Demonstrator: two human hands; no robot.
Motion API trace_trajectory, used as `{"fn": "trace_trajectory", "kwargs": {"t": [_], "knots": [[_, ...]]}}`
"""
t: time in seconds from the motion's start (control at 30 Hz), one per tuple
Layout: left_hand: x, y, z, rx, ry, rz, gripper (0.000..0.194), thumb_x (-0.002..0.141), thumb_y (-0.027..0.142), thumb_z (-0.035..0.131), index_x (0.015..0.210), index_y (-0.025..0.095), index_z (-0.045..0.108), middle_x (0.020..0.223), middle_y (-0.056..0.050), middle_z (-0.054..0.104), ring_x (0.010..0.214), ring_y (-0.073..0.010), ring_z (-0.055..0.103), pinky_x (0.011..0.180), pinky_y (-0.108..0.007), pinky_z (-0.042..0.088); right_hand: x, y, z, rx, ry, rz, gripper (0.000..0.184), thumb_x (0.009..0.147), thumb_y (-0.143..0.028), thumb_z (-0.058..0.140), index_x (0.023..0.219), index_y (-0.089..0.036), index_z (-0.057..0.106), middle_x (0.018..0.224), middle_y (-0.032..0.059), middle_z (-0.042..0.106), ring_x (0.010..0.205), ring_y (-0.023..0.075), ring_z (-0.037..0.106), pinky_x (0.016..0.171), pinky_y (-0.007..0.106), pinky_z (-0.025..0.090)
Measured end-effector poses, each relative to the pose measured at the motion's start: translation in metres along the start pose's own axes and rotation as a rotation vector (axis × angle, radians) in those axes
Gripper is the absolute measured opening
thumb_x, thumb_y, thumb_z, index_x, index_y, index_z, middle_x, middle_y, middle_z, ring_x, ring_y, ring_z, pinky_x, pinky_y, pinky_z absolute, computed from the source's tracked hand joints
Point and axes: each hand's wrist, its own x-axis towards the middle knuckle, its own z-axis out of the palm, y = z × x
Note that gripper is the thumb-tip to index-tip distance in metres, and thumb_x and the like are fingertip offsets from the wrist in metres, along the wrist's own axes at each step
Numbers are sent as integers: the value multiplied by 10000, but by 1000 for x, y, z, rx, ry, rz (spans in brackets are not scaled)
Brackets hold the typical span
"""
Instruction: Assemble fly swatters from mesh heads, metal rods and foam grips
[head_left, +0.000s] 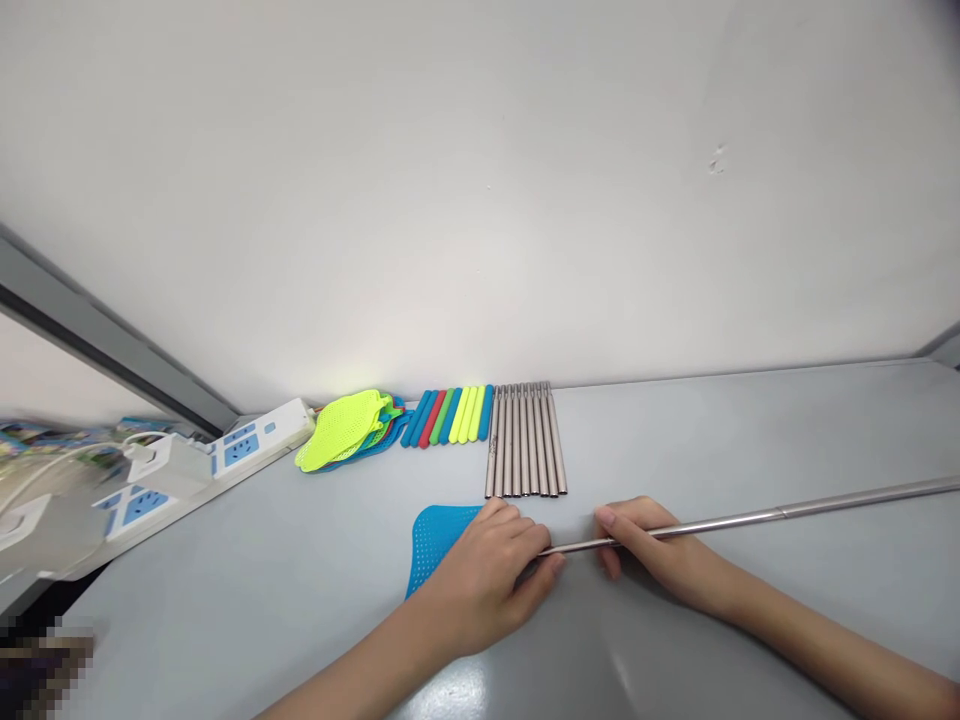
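A blue perforated fly swatter head [435, 540] lies partly under my left hand [495, 570], whose fingers are closed around its narrow end. The thin tip of an extended telescopic metal rod [817, 508] runs into the same grip; the joint between the two is hidden. My right hand [660, 550] is closed on the rod's slim section, a little to the right of my left. From there the rod slants off past the right edge of the view. Collapsed metal rods [529, 440] lie side by side just beyond my left hand.
Left of the rods is a row of coloured handle sleeves [450, 415], then a pile of swatter heads [341, 430], yellow-green on top. A white power strip [259, 440] with plugged-in adapters [169, 465] runs along the left. A pale wall [480, 200] closes off the grey table's back.
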Motion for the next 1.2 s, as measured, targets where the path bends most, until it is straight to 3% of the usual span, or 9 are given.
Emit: {"fn": "trace_trajectory", "kwargs": {"t": [0.67,1.2], "knots": [[-1,-1,3,46,-16,30,240,863,250,276,673,165,395,640,7,491,632,-114,378,649,-281,284,1,5,0,28,-38,12,470,858,-428,229,500,-157,366,504,-21,369,495,91,335,514,216,294],[-2,0,0,33,-15,32,229,859,232,284,676,162,403,636,5,493,627,-111,380,653,-280,296,0,0,0,-13,-48,24,458,863,-411,233,507,-160,374,497,-27,341,505,98,341,524,221,288]]}}
